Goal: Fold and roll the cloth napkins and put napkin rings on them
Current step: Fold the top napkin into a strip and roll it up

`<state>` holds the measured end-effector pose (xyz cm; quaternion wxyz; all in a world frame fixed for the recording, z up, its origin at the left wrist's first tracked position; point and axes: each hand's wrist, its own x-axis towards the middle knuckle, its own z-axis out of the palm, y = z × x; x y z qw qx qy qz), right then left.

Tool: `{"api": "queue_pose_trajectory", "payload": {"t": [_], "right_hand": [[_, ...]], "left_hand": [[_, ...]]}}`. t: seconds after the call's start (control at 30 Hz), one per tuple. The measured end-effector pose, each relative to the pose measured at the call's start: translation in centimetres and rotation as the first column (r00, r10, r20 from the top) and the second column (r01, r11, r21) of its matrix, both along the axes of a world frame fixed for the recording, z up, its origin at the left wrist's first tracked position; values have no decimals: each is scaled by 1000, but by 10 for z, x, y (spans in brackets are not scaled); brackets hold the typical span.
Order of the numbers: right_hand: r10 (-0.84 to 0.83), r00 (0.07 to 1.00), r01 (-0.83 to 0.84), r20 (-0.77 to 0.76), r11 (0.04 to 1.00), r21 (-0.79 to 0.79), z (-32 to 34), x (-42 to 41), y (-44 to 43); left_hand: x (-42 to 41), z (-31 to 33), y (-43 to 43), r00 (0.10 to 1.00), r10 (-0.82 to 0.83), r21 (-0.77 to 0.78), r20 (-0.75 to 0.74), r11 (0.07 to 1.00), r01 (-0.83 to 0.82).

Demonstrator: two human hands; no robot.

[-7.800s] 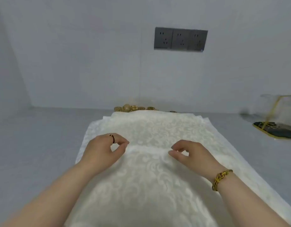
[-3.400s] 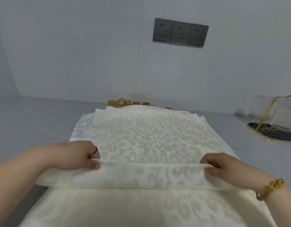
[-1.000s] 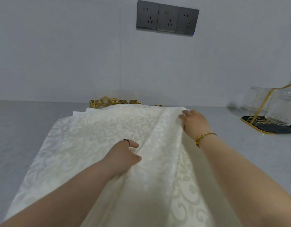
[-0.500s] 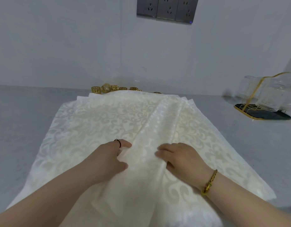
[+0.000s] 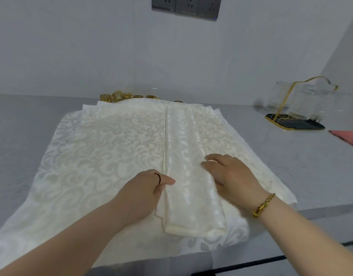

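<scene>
Nearest the camera, the blunt near end of the folded napkin (image 5: pixel 193 226) lies close to the front edge of the grey counter (image 5: pixel 22 124), a long narrow band of several layers running straight away from the person. The left hand (image 5: pixel 145 194) sits at the band's left edge with its fingers curled – the forefinger lies over the edge and the lower fingers tuck in against it, so it seems to pinch the layers together, though the thumb is hidden. The right hand (image 5: pixel 231 176), a gold bracelet (image 5: pixel 264 205) at its wrist, lies on the band's right side with fingers nearly straight and spread, pressing down and holding nothing. That split looks deliberate: one hand keeps the loose edges aligned while the other flattens the crease, so the slippery damask does not spring open. The band thus sits between the two hands, touching both, with most of its length stretching beyond the fingertips. It rests on a stack of napkins (image 5: pixel 96 148) laid flat, whose offset corners show at the far side – a soft bed, and the supply for later rounds. Just behind the stack, near the wall, the gold napkin rings (image 5: pixel 120 96) stand in a row, partly hidden by cloth and well apart from either hand. Off to the far right a gold-wire rack of glass cups (image 5: pixel 303 104) stands clear, and an outlet panel (image 5: pixel 185 5) is on the wall.
</scene>
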<state>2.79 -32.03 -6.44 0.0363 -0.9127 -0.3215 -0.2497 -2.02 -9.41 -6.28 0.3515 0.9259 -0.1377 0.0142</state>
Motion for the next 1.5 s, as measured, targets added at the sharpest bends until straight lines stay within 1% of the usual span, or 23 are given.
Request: {"api": "queue_pose_trajectory", "payload": {"t": [0.07, 0.13, 0.17, 0.27, 0.4, 0.53, 0.6, 0.7, 0.77, 0.8, 0.87, 0.9, 0.93, 0.97, 1.03, 1.07, 1.13, 1.17, 1.23, 1.27, 1.37, 1.47, 1.5], "right_hand": [[15, 1000, -15, 6, 997, 78, -10, -21, -1], [50, 998, -57, 44, 985, 161, -19, -37, -3], [66, 996, -75, 54, 980, 183, -23, -42, -4], [108, 993, -117, 54, 973, 201, -29, -50, -3], [155, 985, -167, 70, 962, 215, -31, -50, -1], [198, 971, -224, 136, 950, 217, -37, -51, 3], [216, 963, -251, 160, 937, 243, -39, -53, 3], [235, 961, -269, 143, 911, 313, -46, -54, -3], [228, 972, -234, 64, 887, 398, -50, -56, -5], [225, 974, -203, 4, 871, 448, -50, -58, -5], [223, 966, -118, -134, 835, 537, -44, -62, -1], [217, 958, -73, -187, 817, 572, -41, -64, 1], [202, 949, -20, -240, 803, 596, -38, -66, 4], [187, 934, 45, -305, 784, 619, -34, -68, 7], [171, 900, 159, -402, 730, 665, -31, -68, 11], [156, 894, 197, -421, 707, 679, -30, -67, 13], [110, 873, 284, -476, 679, 677, -26, -63, 16], [85, 861, 322, -501, 672, 667, -23, -62, 18], [43, 852, 355, -522, 685, 636, -19, -59, 20], [30, 852, 354, -522, 703, 618, -18, -58, 20], [-35, 866, 339, -500, 774, 534, -19, -58, 24], [-61, 889, 322, -454, 788, 525, -20, -58, 23], [-66, 899, 311, -433, 792, 525, -21, -58, 22]], "left_hand": [[-5, -3, 3, 980, -64, 170, 187, 985, 32], [-11, -2, 5, 941, -199, 299, 272, 947, 114], [-13, -1, 6, 903, -290, 379, 318, 912, 160], [-14, -1, 7, 817, -456, 435, 352, 853, 289], [-7, 5, 7, 766, -502, 460, 400, 833, 306], [-6, 0, 21, 774, -456, 449, 438, 858, 251], [-10, -9, 25, 809, -437, 418, 393, 869, 266], [-19, -16, 26, 881, -395, 290, 258, 902, 320], [-21, -20, 31, 907, -376, 227, 189, 915, 333], [-23, -20, 31, 907, -369, 262, 200, 913, 314], [-27, -20, 30, 918, -328, 405, 222, 888, 219], [-28, -19, 26, 918, -287, 457, 273, 879, 138], [-29, -18, 23, 914, -239, 452, 329, 889, 70], [-27, -23, 22, 894, -203, 406, 399, 914, 26], [-28, -21, 15, 894, -170, 262, 414, 963, 62], [-28, -17, 11, 927, -128, 172, 353, 983, 70], [-25, -14, 7, 961, -7, 71, 276, 997, -13], [-23, -12, 7, 984, 51, 9, 169, 999, -54], [-13, -12, 9, 992, 125, -71, -14, 990, -125], [-9, -12, 9, 988, 149, -68, -49, 986, -153], [-5, -10, 8, 985, 167, -19, -33, 986, -167], [-7, -5, 5, 990, 132, -16, 43, 991, -131], [-7, -3, 5, 993, 94, 23, 77, 995, -96]]}}
